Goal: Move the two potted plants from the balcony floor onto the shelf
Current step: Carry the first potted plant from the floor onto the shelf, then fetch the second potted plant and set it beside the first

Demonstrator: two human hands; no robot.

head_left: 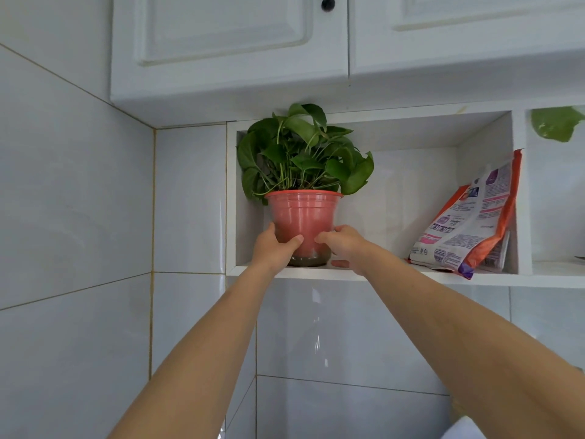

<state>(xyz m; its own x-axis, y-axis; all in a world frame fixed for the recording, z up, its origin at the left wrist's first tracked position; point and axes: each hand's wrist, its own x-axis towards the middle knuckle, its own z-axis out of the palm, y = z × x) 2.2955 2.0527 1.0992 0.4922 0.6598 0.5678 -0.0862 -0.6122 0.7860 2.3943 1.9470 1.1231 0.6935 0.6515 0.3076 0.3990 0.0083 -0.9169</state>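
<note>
A green leafy plant in a red plastic pot (pixel 303 221) stands at the left end of the white shelf (pixel 380 275), its base on the shelf board. My left hand (pixel 274 248) grips the pot's lower left side. My right hand (pixel 343 245) holds the lower right side, fingers wrapped around the pot. The leaves reach up to the top of the shelf opening. Leaves of a second plant (pixel 555 123) show in the neighbouring compartment at the far right; its pot is out of view.
A pink and orange printed bag (pixel 471 223) leans against the right wall of the same compartment. White cupboard doors with a black knob (pixel 328 3) hang above. Grey tiled walls surround the shelf, with a corner on the left.
</note>
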